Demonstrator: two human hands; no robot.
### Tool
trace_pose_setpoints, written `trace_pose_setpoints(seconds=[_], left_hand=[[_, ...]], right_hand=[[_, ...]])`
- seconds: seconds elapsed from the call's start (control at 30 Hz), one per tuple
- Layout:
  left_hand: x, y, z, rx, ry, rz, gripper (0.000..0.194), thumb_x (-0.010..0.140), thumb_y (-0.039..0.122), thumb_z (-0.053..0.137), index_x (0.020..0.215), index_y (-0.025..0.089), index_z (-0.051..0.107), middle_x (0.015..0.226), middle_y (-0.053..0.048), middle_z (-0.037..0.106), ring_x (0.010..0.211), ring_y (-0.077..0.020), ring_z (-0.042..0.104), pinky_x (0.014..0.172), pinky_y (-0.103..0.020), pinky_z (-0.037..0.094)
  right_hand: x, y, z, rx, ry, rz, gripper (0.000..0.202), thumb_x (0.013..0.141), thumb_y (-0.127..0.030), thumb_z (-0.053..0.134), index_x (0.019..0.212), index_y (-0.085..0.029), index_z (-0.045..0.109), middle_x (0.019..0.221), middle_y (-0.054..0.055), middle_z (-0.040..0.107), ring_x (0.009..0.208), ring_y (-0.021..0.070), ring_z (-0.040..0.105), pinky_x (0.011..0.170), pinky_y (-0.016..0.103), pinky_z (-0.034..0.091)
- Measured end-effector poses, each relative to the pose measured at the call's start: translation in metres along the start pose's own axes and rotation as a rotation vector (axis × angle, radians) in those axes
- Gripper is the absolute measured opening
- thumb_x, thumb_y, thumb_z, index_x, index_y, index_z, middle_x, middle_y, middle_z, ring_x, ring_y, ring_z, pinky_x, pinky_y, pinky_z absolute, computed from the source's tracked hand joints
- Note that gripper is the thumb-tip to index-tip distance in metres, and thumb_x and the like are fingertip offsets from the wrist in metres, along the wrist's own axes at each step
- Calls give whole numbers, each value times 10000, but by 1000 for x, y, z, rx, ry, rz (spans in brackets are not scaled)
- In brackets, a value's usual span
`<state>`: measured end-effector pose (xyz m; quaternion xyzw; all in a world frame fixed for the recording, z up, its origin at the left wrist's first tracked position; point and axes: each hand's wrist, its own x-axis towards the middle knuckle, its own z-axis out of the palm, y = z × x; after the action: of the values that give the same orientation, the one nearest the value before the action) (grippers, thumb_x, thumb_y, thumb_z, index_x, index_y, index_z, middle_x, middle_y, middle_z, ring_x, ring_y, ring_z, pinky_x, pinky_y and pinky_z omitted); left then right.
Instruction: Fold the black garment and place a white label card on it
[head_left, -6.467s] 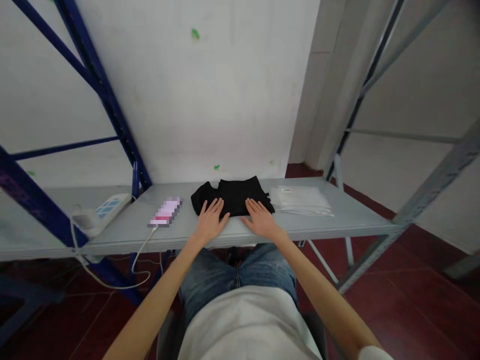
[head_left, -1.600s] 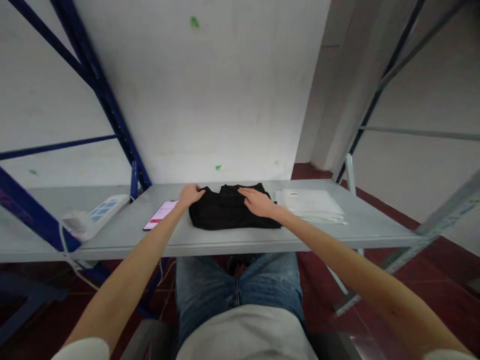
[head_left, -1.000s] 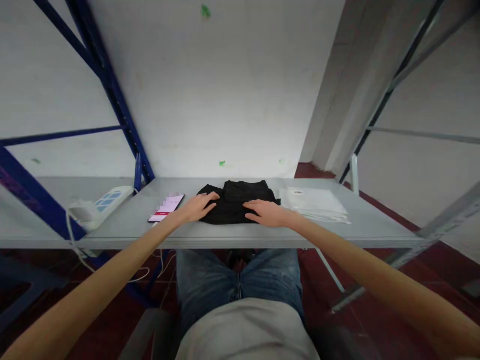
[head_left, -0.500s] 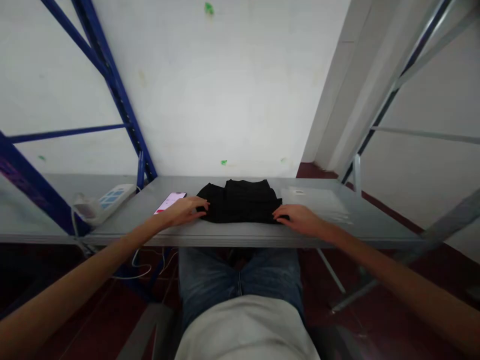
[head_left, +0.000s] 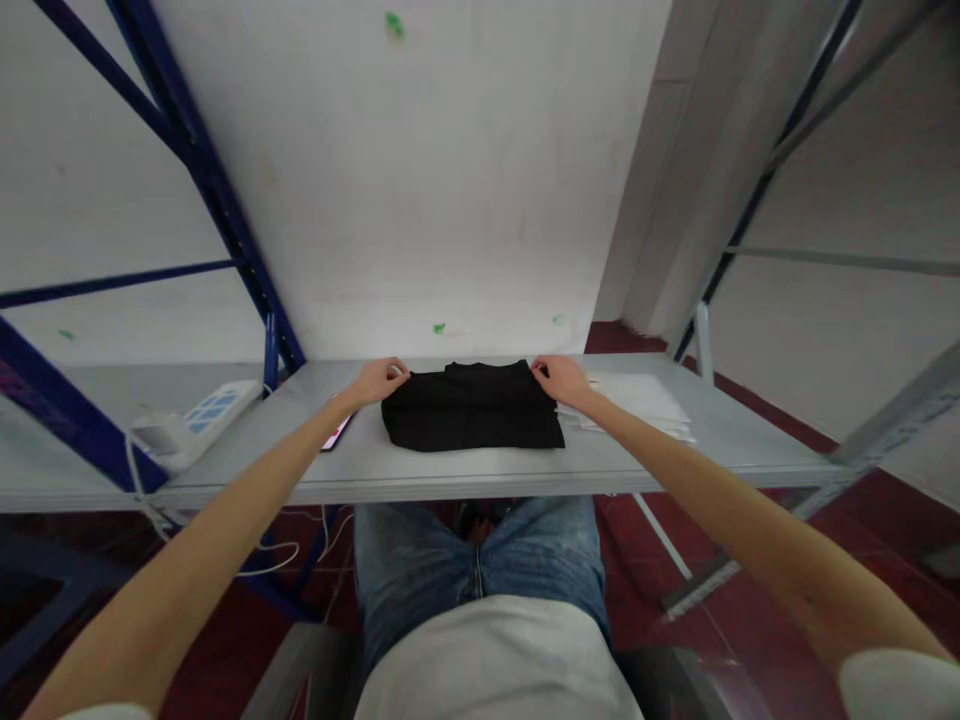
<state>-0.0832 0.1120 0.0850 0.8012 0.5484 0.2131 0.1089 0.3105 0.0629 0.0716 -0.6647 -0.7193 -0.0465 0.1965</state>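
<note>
I see the folded black garment (head_left: 472, 408) lying flat near the middle of the grey surface (head_left: 675, 455), with its near edge parallel to the front lip. My left hand (head_left: 379, 380) sits at the far left corner of the garment, fingers curled and pinching the cloth at that corner. My right hand (head_left: 559, 379) sits at the far right corner, fingers likewise closed on the cloth edge. Both forearms reach straight out over the front lip of the surface.

Just right of the garment lies a stack of clear flat bags (head_left: 641, 403); my right wrist crosses its left edge. Left of the garment, a phone (head_left: 337, 433) lies on the surface, mostly hidden under my left forearm. Further left, a white power strip (head_left: 187, 424) rests on the adjoining shelf, with a white cable (head_left: 266, 560) hanging below it. Blue rack struts (head_left: 202, 170) rise behind on the left
</note>
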Motion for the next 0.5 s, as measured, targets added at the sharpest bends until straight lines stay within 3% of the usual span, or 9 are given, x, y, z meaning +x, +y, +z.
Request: trace_pose_setpoints(seconds=[0.1, 0.27, 0.4, 0.5], left_hand=[[-2, -2, 13, 288, 26, -25, 273, 922, 457, 575, 1005, 217, 676, 986, -110, 764, 953, -285, 715, 832, -362, 526], [-23, -3, 16, 492, 21, 18, 429, 1011, 546, 403, 979, 216, 675, 1100, -152, 729, 1048, -326, 697, 887, -399, 517], [-27, -7, 13, 502, 0, -49, 537, 1004, 641, 350, 918, 218, 669, 963, -147, 752, 966, -335, 714, 840, -396, 515], [-22, -11, 11, 454, -13, -119, 573, 985, 673, 339, 890, 213, 668, 917, -153, 758, 921, -338, 718, 790, -383, 513]], right_hand=[[0, -6, 18, -55, -1, 56, 236, 1014, -281, 538, 1130, -218, 734, 1181, 122, 725, 1100, 284, 649, 908, 359, 480], [-11, -26, 23, -106, 193, 4, 312, 1035, -224, 446, 1231, -182, 686, 1274, 172, 672, 1243, 330, 551, 1081, 477, 381], [-20, -80, 25, 26, 196, -250, 437, 1086, -253, 305, 1370, -159, 624, 1403, 164, 641, 1339, 292, 520, 1173, 445, 320], [-25, -134, 40, 114, 133, -352, 554, 1108, -422, 281, 1535, -131, 481, 1589, 156, 493, 1494, 274, 387, 1246, 434, 252]])
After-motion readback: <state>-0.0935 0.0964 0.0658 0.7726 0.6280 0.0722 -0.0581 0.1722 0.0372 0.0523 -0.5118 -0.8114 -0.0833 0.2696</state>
